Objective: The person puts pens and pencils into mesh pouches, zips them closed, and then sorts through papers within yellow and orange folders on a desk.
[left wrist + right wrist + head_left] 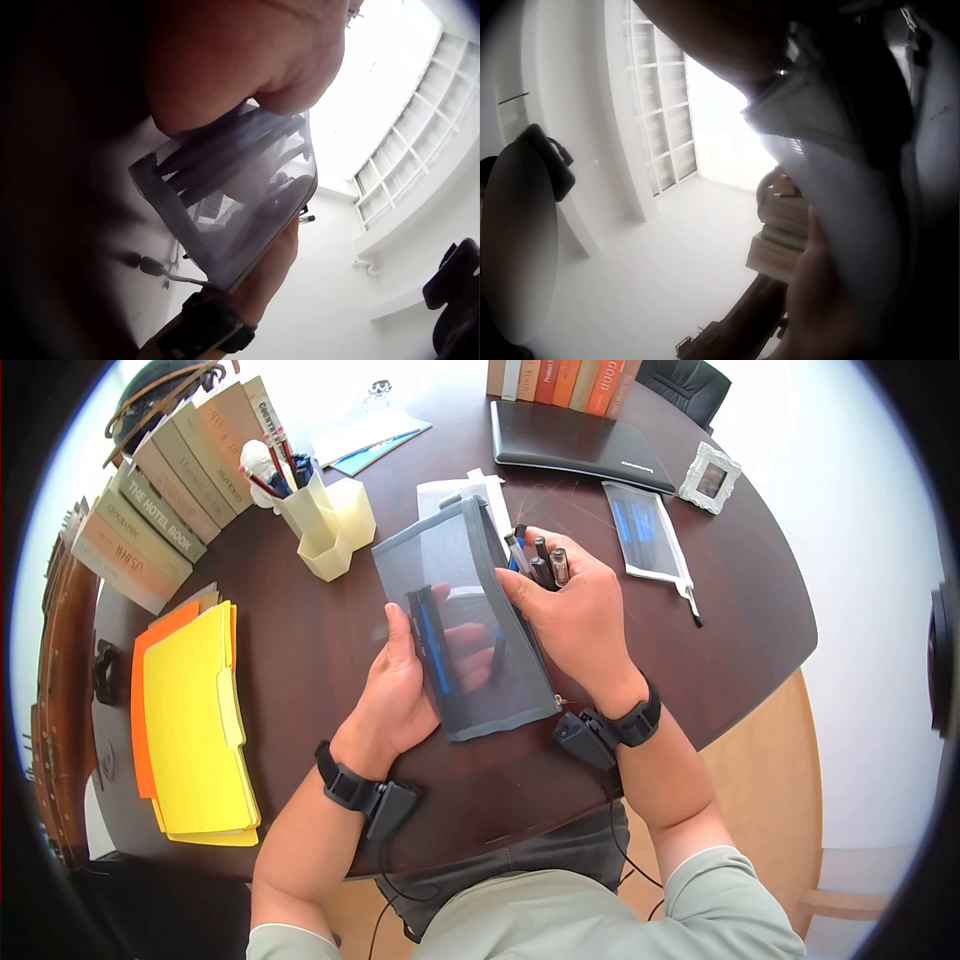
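A grey see-through mesh zip pouch [440, 550] is held up over the table, tilted, with its zipper side to the right. My left hand [385, 690] grips its left edge, thumb in front and fingers behind, showing through the mesh. Dark and blue pens [432, 640] lie inside the pouch. At the zipper edge, my right hand [580, 610] holds several pens [541, 560], their ends sticking up past the thumb. The left wrist view shows the pouch [232, 255] below the left palm, with long dark shapes inside. In the right wrist view the pouch [855, 187] is dim and blurred.
A second mesh pouch [640, 525] with blue pens lies right, below a black laptop [580, 448] and white photo frame [709, 478]. A pen holder [318, 520], yellow folders [195, 720] and upright books [165, 500] stand or lie left. White paper [432, 500] lies behind the held pouch.
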A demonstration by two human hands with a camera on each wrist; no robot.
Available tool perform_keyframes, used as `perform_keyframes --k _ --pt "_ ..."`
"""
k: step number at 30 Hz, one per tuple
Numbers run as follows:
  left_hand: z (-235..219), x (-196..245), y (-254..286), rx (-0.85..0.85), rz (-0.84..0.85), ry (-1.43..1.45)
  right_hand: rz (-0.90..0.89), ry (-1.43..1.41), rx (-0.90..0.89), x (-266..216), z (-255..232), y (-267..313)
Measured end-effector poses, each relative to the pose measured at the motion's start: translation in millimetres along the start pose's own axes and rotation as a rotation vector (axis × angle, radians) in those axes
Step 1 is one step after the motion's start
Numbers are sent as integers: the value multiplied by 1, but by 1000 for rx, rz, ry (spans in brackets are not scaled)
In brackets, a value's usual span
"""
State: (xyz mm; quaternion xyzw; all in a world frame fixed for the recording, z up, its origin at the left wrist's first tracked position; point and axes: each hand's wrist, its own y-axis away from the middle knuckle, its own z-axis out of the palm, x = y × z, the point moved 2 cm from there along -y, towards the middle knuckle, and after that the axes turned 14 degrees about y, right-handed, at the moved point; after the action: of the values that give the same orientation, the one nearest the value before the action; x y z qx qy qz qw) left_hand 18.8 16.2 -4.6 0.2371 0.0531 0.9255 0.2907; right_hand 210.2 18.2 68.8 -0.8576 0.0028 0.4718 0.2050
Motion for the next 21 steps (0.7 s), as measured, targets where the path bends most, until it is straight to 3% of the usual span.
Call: perform_keyframes --k 4,7,10,15,21 --pt "7 1 2 -42 -5 22 -7 121 -80 -3 4 4" --pt "0 2 0 -108 -21 55 40 -39 -154 3 10 4" --pt "2 2 1 -97 10 46 51 -12 -203 -3 8 5" --pt "15 3 3 -31 1 65 -17 46 -250 -1 5 4" --pt "3 0 -2 -151 -28 87 -83 135 -406 3 5 6"
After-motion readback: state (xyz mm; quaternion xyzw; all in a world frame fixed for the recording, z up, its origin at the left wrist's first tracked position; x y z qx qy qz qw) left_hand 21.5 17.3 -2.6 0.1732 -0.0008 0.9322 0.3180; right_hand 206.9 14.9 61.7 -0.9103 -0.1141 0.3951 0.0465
